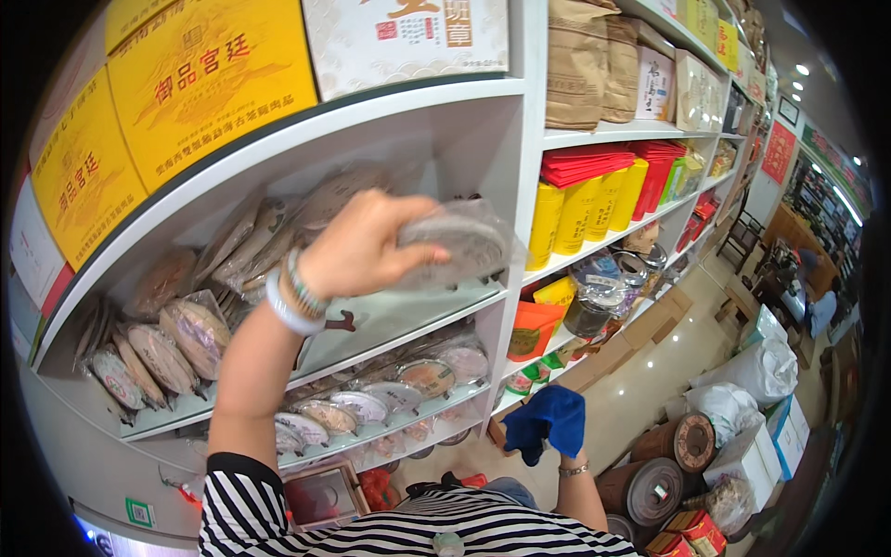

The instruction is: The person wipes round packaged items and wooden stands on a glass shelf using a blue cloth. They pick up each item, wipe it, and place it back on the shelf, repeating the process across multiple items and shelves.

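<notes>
My left hand (369, 244) grips a round, flat tea cake (459, 244) in clear plastic wrap, held up in front of the open middle shelf (390, 313). A dark red stand (340, 323) rests on that shelf below the wrist. Behind and left of the hand lean several wrapped tea cakes (243, 244), and more (153, 355) stand in a row at the shelf's left end. At the lower right, my right hand (572, 456) holds a blue cloth (553, 421) that covers most of its fingers.
Wrapped tea cakes (362, 407) line the shelf below. Yellow boxes (209, 90) stand above. Yellow canisters (585, 212) and red packets (592, 163) fill shelves at the right. Brown drums (644, 487), white sacks (748, 376) and cartons (745, 452) stand on the floor. Far right, a person (821, 313) is partly visible.
</notes>
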